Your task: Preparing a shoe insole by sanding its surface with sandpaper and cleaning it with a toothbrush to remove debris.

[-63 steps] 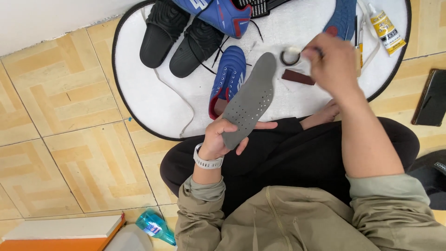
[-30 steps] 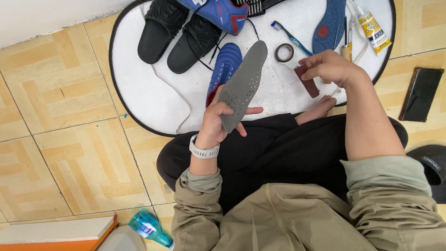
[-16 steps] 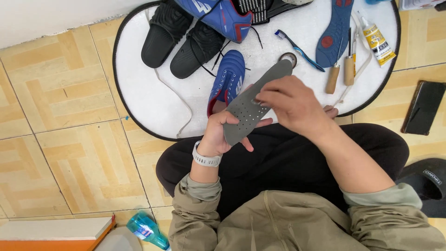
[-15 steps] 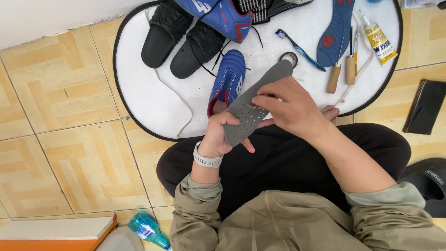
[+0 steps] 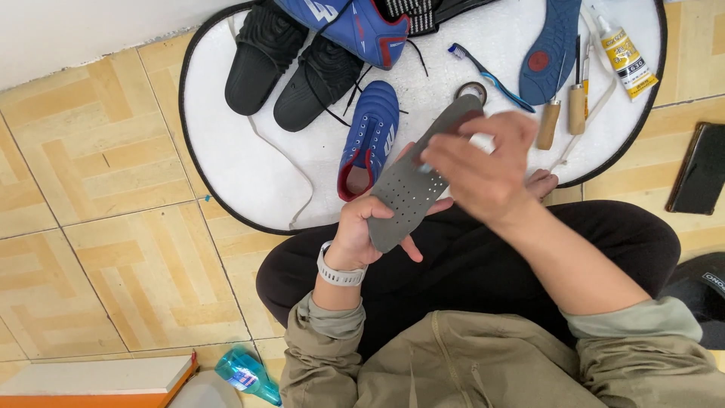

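Mat (image 5: pixel 249 181) on floor ahead of lap. Slides (image 5: pixel 291 64) at mat's left, shoe (image 5: pixel 370 136) just right of them, toothbrush (image 5: pixel 491 75) and tape roll (image 5: pixel 474 91) centre, awls (image 5: pixel 563 113), glue tube (image 5: pixel 625 51) right. Phone (image 5: pixel 698 170) on floor beyond mat's right.

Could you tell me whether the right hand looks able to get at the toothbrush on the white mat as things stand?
Probably yes. The right hand hovers over the grey insole held by the left hand, and the toothbrush lies uncovered on the mat just beyond it. The hand seems to pinch something small, so it may need freeing first.
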